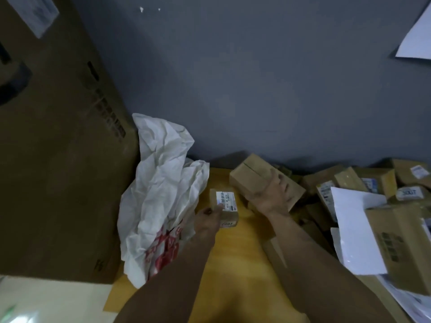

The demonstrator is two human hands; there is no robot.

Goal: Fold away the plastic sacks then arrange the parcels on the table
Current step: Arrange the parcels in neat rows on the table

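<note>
Mid-frame, the left grip (206, 221) pinches a small labelled parcel (225, 206); the right grip (271, 197) clasps a plain box (253, 177). A crumpled plastic sack (161, 190) lies at frame left, contents hidden.

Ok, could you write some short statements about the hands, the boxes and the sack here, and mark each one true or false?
1. The left hand holds a small brown cardboard box with a white label. True.
2. The right hand is empty. False: it grips a larger plain brown cardboard box.
3. The white plastic sack with red print lies left of both hands. True.
4. That sack is folded flat. False: it is crumpled and loose.
5. A pile of cardboard parcels lies on the right of the yellow wooden table. True.
</note>
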